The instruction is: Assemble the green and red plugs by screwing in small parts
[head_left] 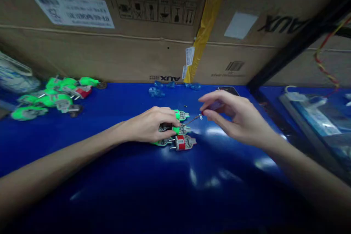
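Note:
My left hand (pixel 155 124) is closed over a green two-part plug body (pixel 179 130) with a bare circuit board at its right end. Just above it lies another green plug (pixel 181 115), and below it a red-banded plug (pixel 183 142) with two metal prongs pointing left. More green plugs are partly hidden under my fingers. Thumb and fingertips of my right hand (pixel 227 113) pinch a thin metal rod with a red end (pixel 195 119); it slants down-left to the board of the held plug. Its exact kind is too small to tell.
At the left, a pile of green plugs (pixel 55 98) includes a red one. Blue clear plastic pieces (pixel 157 91) lie at the back, before large cardboard boxes (pixel 123 55). A tiny dark part (pixel 185 106) rests on the blue table (pixel 123 190). A dark flat device (pixel 229 90) sits behind my right hand.

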Demonstrator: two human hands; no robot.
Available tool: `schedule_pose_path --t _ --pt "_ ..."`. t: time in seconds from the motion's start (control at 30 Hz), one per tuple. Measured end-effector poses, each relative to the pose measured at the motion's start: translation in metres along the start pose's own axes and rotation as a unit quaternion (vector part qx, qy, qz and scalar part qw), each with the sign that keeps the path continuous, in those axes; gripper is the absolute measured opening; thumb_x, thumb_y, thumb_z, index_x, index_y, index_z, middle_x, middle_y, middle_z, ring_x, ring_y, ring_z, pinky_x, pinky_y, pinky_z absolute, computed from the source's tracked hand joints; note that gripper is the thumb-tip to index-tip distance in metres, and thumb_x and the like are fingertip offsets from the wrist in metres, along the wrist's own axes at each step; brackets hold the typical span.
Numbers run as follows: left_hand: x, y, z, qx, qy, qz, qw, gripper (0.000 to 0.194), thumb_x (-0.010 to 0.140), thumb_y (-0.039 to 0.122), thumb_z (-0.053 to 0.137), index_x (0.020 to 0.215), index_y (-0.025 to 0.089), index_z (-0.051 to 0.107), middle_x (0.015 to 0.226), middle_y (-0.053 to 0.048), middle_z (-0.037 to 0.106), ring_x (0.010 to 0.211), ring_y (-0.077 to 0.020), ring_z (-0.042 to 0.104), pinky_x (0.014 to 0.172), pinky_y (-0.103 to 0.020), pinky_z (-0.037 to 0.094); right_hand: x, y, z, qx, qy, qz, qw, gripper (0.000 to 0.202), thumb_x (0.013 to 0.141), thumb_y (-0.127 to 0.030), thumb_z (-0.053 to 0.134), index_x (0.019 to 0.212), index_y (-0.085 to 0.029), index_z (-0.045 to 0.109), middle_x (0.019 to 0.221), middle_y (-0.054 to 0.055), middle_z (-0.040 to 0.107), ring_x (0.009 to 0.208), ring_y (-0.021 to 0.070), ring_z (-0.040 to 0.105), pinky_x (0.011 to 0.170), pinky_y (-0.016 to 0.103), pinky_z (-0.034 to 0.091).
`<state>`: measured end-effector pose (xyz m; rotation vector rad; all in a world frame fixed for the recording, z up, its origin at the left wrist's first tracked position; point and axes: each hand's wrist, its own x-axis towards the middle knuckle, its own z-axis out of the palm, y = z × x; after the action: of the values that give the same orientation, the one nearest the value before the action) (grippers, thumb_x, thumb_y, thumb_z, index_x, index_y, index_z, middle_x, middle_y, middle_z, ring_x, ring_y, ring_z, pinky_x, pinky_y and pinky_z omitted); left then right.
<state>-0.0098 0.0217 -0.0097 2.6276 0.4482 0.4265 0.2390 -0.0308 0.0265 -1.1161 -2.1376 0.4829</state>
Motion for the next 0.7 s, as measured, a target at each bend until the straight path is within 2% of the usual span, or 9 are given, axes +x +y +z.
schedule_pose_path --t 0.13,0.23,0.37,0.47,0.57,0.7 --pt "-0.001 -0.001 0.0 0.005 0.004 0.007 1.0 0.017 0.092 0.021 0.06 0.103 0.016 0.071 0.098 -0.006 0.071 0.089 -0.0166 0.064 0.08 -0.024 0.046 0.019 -0.002 -0.012 0.006 0.047 0.014 0.999 0.021 0.091 -0.025 0.057 0.111 -0.021 0.056 0.09 0.004 0.064 0.08 0.0169 0.063 0.068 0.03 0.051" --pt "-0.001 -0.001 0.001 0.011 -0.001 0.01 1.0 0.018 0.092 0.021 0.059 0.105 0.015 0.07 0.099 -0.007 0.071 0.092 -0.0172 0.063 0.082 -0.024 0.047 0.029 -0.003 -0.018 0.011 0.03 0.01 0.999 0.017 0.094 -0.022 0.049 0.111 -0.022 0.051 0.088 0.003 0.062 0.08 0.016 0.063 0.07 0.03 0.05" --pt "-0.002 -0.001 0.002 0.023 -0.01 0.006 1.0 0.021 0.094 0.021 0.056 0.108 0.014 0.069 0.102 -0.008 0.07 0.097 -0.0189 0.063 0.086 -0.026 0.048 0.037 0.0 -0.011 0.029 -0.077 0.014 0.997 0.017 0.096 -0.017 0.038 0.109 -0.019 0.049 0.074 0.0 0.059 0.065 0.0132 0.058 0.061 0.027 0.046" --pt "-0.002 -0.001 0.002 0.017 -0.002 0.001 1.0 0.021 0.092 0.02 0.057 0.11 0.015 0.068 0.106 -0.009 0.069 0.1 -0.0188 0.063 0.088 -0.027 0.048 0.04 0.007 0.001 -0.036 -0.173 -0.005 0.984 0.013 0.091 -0.017 0.048 0.097 -0.016 0.06 0.077 0.001 0.062 0.065 0.0119 0.054 0.062 0.025 0.04" --pt "-0.002 0.0 0.001 0.003 0.005 -0.014 1.0 0.02 0.09 0.019 0.057 0.107 0.016 0.069 0.104 -0.008 0.069 0.096 -0.0173 0.064 0.085 -0.025 0.048 0.041 0.014 0.013 -0.055 -0.265 -0.004 0.963 0.013 0.089 -0.022 0.055 0.09 -0.014 0.066 0.075 0.002 0.063 0.064 0.0115 0.053 0.061 0.024 0.036" --pt "-0.001 0.002 -0.003 -0.022 0.014 -0.04 0.999 0.019 0.091 0.021 0.057 0.104 0.014 0.069 0.098 -0.007 0.069 0.091 -0.0163 0.063 0.081 -0.024 0.047 0.042 0.021 0.02 -0.031 -0.313 -0.006 0.949 0.014 0.088 -0.024 0.058 0.087 -0.013 0.067 0.077 0.002 0.064 0.067 0.0119 0.054 0.063 0.024 0.036"
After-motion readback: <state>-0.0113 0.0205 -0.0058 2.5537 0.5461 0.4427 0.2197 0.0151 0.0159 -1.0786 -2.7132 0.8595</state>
